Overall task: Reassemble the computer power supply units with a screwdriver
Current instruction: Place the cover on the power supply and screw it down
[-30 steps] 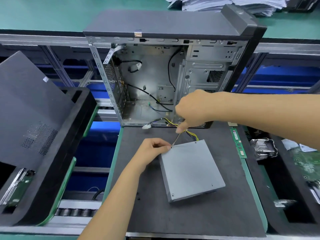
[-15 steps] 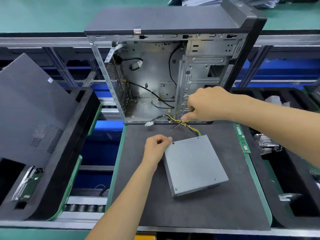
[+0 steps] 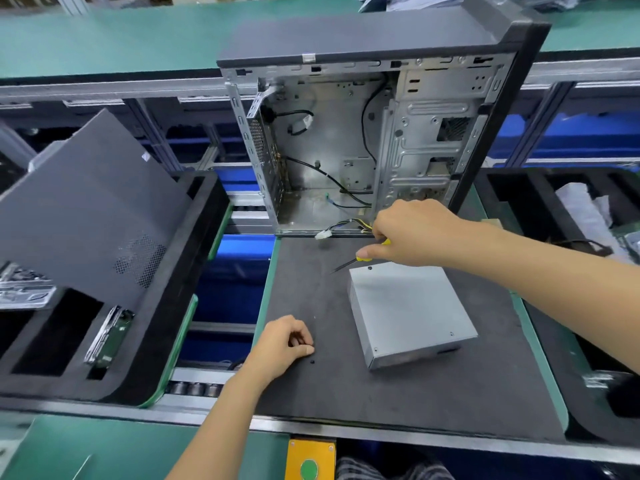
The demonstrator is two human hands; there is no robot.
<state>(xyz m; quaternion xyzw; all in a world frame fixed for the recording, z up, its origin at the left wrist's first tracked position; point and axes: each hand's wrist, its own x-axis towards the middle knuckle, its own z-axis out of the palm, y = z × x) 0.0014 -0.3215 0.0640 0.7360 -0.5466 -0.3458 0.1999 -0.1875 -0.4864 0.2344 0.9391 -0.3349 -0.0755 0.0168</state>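
While right hand [image 3: 412,233] grips screwdriver [image 3: 349,263], boxy metal PSU [image 3: 412,310] lies flat.

The power supply unit [image 3: 412,313] is plain light grey metal. The screwdriver [image 3: 360,260] has a yellow handle and a dark shaft. The mat [image 3: 346,393] is dark charcoal with a green edge. The computer case [image 3: 346,150] is bare silver inside, with black outer panels. Its cables [image 3: 349,223] are yellow and black, ending in a white plug. The side panel [image 3: 86,209] is dark grey with a dotted vent patch. The tabletop [image 3: 104,32] is green.
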